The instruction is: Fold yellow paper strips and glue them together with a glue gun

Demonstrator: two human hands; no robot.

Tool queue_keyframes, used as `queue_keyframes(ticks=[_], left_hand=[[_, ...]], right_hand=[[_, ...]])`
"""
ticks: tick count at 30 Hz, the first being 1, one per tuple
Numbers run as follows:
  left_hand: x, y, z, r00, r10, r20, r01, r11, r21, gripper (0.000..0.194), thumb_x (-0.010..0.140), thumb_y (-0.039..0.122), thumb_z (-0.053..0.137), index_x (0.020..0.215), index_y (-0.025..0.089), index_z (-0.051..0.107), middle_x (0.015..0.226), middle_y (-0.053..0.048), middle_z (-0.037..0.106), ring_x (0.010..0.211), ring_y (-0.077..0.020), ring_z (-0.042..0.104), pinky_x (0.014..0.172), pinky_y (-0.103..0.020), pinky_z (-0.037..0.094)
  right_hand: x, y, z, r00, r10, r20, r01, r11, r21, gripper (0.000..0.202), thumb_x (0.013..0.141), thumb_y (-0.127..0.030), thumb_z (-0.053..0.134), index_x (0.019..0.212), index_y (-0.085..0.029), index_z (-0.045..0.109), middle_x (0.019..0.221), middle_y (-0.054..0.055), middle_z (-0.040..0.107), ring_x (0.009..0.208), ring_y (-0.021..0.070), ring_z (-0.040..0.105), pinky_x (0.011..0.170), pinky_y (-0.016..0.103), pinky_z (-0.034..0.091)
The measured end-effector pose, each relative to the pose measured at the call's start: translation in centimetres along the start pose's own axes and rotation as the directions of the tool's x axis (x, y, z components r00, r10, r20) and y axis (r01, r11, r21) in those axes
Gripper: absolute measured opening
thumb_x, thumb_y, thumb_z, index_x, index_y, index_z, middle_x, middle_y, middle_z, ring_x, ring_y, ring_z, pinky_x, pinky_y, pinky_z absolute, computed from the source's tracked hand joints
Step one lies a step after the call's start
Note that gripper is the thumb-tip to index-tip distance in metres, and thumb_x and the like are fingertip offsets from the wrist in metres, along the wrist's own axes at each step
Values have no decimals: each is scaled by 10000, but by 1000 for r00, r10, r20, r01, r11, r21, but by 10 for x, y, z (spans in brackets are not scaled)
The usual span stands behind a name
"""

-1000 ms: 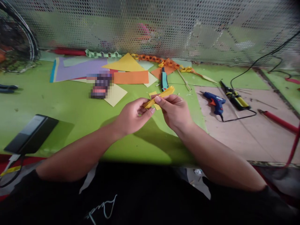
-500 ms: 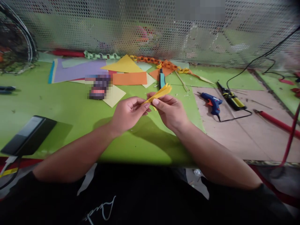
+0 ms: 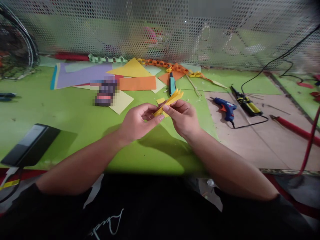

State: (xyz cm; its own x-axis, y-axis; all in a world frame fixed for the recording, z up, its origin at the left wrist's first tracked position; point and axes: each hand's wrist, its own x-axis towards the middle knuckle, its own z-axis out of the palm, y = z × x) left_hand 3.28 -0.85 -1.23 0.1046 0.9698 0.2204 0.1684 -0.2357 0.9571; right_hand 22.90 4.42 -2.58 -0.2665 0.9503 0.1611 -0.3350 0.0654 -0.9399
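Between my hands, above the green tabletop (image 3: 160, 160), is a piece of folded yellow paper (image 3: 175, 96) with several layers fanning at its upper right end. My right hand (image 3: 185, 118) pinches it with the thumb on top. My left hand (image 3: 137, 121) closes on its lower left end, thumb along the near edge and the other fingers partly hidden behind. Small yellow paper scraps (image 3: 160, 100) lie just beyond my fingers. A teal-and-black cutter or similar tool (image 3: 172, 84) lies right behind the paper.
Coloured sheets, including an orange strip (image 3: 138, 83) and a yellow triangle (image 3: 133, 67), lie at the back beside a paper chain (image 3: 160, 64). To the right are a blue glue gun (image 3: 226, 108) and pliers (image 3: 248, 104). A black power bank (image 3: 31, 143) sits at left. Perforated metal (image 3: 100, 33) stands behind.
My left thumb has slid right along the folded paper, and its left fingers have opened somewhat. The paper's layers are spread more, and a yellow scrap beyond it now shows.
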Motion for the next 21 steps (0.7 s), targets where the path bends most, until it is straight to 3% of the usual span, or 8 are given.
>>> queue_keyframes(ticks=[5,10,13,16,21], left_hand=[[10,-5,-11,998,-53,-30,52,998,-30,405,951,501,889,1191,186,808,1171,-108,851,1009,-207,808,892,-327,639],[13,-9,-14,993,-118,23,120,987,-105,442,896,474,940,1212,184,834,1174,-118,857,980,-217,826,886,-338,657],[13,-10,-13,993,-119,0,118,992,-52,432,867,460,961,1194,198,855,1149,-108,867,935,-209,817,844,-326,645],[15,-12,-13,991,-136,-13,135,990,-44,401,839,461,981,1119,194,876,1078,-97,871,894,-193,793,824,-315,623],[20,-16,-11,978,-209,11,204,941,-270,449,786,468,1025,1088,175,868,1019,-75,858,868,-155,772,880,-337,651]], right_hand=[[5,-6,-7,1000,-7,26,11,988,-154,446,729,-613,1057,887,-253,846,890,26,821,813,195,724,778,368,606],[7,-5,-6,996,25,88,11,921,-390,507,772,-675,990,816,-232,747,808,26,753,725,174,638,693,356,540],[3,-8,-3,993,-8,114,65,857,-512,441,842,-604,931,792,-224,713,764,19,727,689,155,593,633,327,487],[-2,-14,0,987,-93,132,153,801,-579,325,925,-502,839,803,-220,733,790,41,771,715,170,638,663,335,522],[-8,-13,2,974,-184,135,227,719,-657,271,990,-457,768,855,-222,778,833,63,819,739,201,712,715,368,557]])
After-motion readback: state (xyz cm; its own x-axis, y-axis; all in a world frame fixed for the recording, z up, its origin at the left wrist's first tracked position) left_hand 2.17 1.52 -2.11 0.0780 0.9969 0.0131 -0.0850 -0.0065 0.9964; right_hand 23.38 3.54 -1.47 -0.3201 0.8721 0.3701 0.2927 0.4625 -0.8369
